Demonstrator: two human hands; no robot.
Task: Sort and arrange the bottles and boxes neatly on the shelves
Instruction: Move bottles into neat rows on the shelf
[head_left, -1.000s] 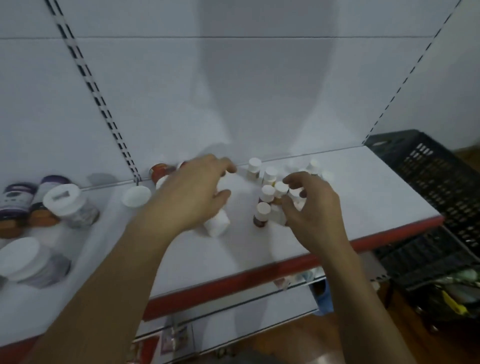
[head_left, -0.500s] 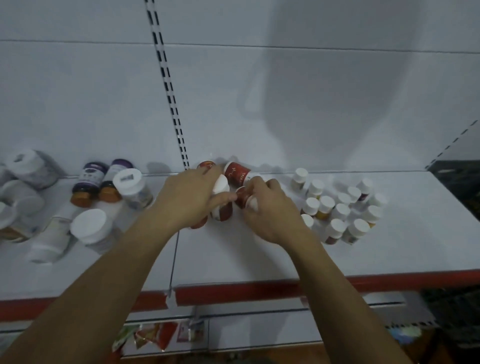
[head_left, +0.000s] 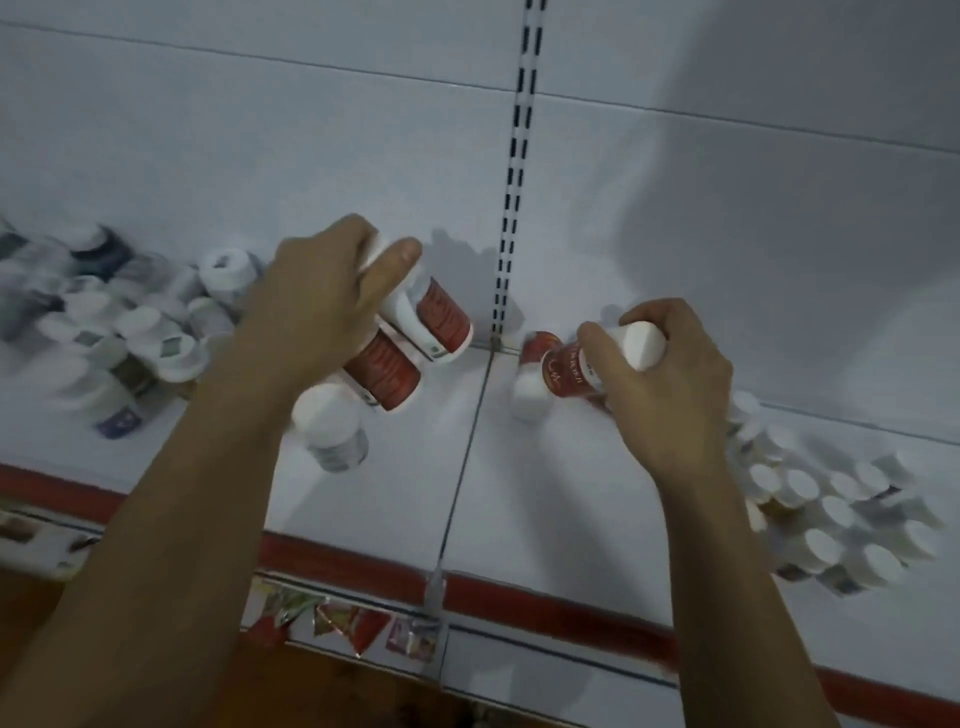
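A white shelf (head_left: 597, 493) with a red front edge runs across the view. It is made of two panels that meet at a thin seam (head_left: 467, 441) between the person's hands. Behind it rises a plain white back wall (head_left: 260, 130), split by a slotted upright (head_left: 514, 182) that comes down to the seam. A broad grey shadow (head_left: 779, 208) falls on the wall to the right. The left hand (head_left: 317, 312) is above the left panel, its fingers (head_left: 397, 257) curled round two red-labelled bottles (head_left: 439, 319) held together, bases pointing down and to the right. Just below that hand a grey-labelled bottle (head_left: 332, 431) with a white cap sits tilted on the shelf. The right hand (head_left: 670, 379) is over the right panel near the back wall, fingers curled round one red bottle (head_left: 563, 371) held sideways, white cap towards the palm. Another red bottle (head_left: 532, 374) lies on the shelf right by it; blur hides whether they touch. A blurred heap of larger white-lidded jars (head_left: 130, 332) crowds the far left of the shelf. A cluster of small white-capped bottles (head_left: 831, 519) stands at the far right near the front edge. Below, a lower shelf (head_left: 545, 670) carries coloured sachets (head_left: 337, 621) along its front.
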